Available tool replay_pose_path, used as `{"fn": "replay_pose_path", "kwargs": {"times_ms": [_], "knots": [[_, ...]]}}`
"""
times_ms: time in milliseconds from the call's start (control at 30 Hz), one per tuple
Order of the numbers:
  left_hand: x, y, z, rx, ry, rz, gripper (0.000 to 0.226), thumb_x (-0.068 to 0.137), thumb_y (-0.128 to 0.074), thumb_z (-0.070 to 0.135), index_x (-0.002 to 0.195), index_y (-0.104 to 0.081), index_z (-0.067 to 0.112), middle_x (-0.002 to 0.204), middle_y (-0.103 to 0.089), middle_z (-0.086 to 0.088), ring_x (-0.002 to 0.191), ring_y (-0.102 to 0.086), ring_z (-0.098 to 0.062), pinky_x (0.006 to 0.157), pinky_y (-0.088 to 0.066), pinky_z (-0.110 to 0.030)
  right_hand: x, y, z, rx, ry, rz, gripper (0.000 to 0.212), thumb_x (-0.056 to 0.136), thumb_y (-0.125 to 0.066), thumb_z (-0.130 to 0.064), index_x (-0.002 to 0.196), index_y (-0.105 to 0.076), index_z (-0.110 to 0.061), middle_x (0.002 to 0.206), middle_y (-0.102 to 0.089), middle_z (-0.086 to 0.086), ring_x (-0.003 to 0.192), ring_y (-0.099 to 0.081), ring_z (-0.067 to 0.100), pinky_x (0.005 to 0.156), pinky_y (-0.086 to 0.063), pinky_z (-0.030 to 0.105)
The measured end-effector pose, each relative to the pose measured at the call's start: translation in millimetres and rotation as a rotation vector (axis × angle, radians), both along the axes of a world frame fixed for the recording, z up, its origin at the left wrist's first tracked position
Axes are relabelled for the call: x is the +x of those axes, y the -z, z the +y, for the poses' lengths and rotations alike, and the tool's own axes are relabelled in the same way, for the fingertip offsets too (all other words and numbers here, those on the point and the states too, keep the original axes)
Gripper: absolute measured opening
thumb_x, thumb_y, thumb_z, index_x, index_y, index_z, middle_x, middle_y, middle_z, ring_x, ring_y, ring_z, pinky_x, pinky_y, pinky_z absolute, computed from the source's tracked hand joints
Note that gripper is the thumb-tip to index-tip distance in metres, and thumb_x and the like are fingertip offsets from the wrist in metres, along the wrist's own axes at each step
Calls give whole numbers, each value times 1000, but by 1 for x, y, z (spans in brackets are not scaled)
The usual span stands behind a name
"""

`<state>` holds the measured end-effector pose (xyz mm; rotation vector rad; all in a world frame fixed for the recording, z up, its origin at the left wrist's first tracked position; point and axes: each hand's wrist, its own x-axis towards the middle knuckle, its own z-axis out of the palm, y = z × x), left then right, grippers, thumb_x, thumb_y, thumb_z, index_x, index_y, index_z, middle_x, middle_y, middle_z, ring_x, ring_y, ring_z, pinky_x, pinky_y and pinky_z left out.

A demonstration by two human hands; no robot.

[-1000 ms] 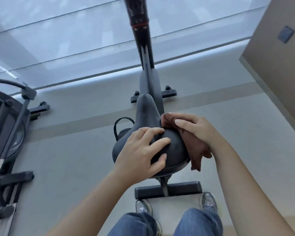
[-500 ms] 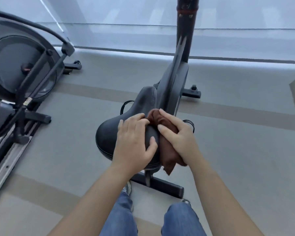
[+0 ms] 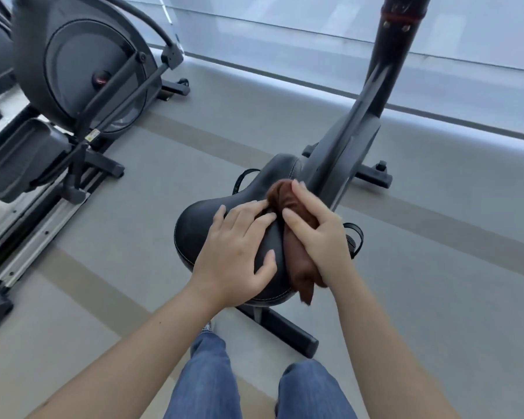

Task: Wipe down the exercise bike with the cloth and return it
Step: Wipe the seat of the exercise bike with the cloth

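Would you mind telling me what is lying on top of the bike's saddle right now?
The left hand rests on the black saddle, and the right hand presses a brown cloth against its right side. The saddle surface beneath the hands and cloth is hidden.

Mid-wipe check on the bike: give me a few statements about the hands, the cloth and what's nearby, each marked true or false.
1. The right hand presses the brown cloth against the side of the saddle. True.
2. The left hand holds a second cloth. False: it rests bare on top of the saddle, fingers spread.
3. The elliptical machine stands on the person's right. False: it stands on their left, apart from the bike.
4. The person wears blue jeans. True.
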<state>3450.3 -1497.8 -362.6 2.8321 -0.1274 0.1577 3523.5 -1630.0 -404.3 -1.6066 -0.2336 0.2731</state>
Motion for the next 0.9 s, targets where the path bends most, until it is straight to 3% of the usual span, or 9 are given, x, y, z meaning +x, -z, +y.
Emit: {"fn": "replay_pose_path", "kwargs": {"times_ms": [67,167,233,400,600,733,833,900], "knots": [[-1,0,-1,3,-11,7,51,75,-44,32,117,-57,5,130,-51,-10,120,-46,-27,100,-31,-57,27,-1,14,-18,81,-25,46,87,-60,-13,131,-50,-20,139,-44,-3,130,-37,2,110,-24,17],[-1,-1,-3,6,-20,22,53,75,-43,32,119,-57,6,131,-50,-9,122,-45,-25,102,-30,-56,62,-4,34,50,204,49,44,91,-55,-14,133,-47,-17,142,-44,9,134,-36,15,113,-27,35],[-1,-2,-3,13,-22,28,53,75,-43,33,120,-56,7,131,-50,-8,123,-44,-25,103,-28,-55,62,-4,36,81,199,64,43,90,-56,-15,133,-47,-18,141,-45,8,133,-38,15,112,-28,37],[0,1,-2,16,-19,23,52,75,-44,33,119,-56,8,132,-50,-8,123,-44,-24,104,-29,-52,21,10,1,59,-2,15,46,83,-61,-28,125,-49,-45,140,-47,-8,128,-40,3,111,-30,33],[0,1,-1,35,-16,22,53,74,-43,33,119,-56,8,132,-50,-8,123,-44,-24,105,-26,-48,84,-13,42,-99,131,-60,38,88,-57,-11,126,-54,-13,131,-54,6,126,-45,17,108,-30,26],[0,0,-2,21,-10,21,53,75,-43,32,118,-57,6,132,-50,-9,122,-45,-25,105,-27,-50,104,-15,30,-124,-90,-16,35,87,-59,-12,121,-59,-18,120,-62,0,111,-55,7,98,-39,17],[0,-1,-2,9,-2,5,53,75,-43,32,118,-57,4,131,-51,-11,120,-47,-27,103,-30,-54,79,-14,18,-18,-42,24,36,86,-59,-9,120,-59,-23,113,-63,-9,94,-56,-13,85,-40,4],[-2,-1,-2,-3,-2,-3,54,75,-43,33,118,-56,3,130,-52,-11,120,-48,-28,103,-30,-54,53,-11,6,35,-4,79,39,87,-58,-9,123,-57,-24,115,-61,-13,100,-54,-14,86,-39,4]]}}
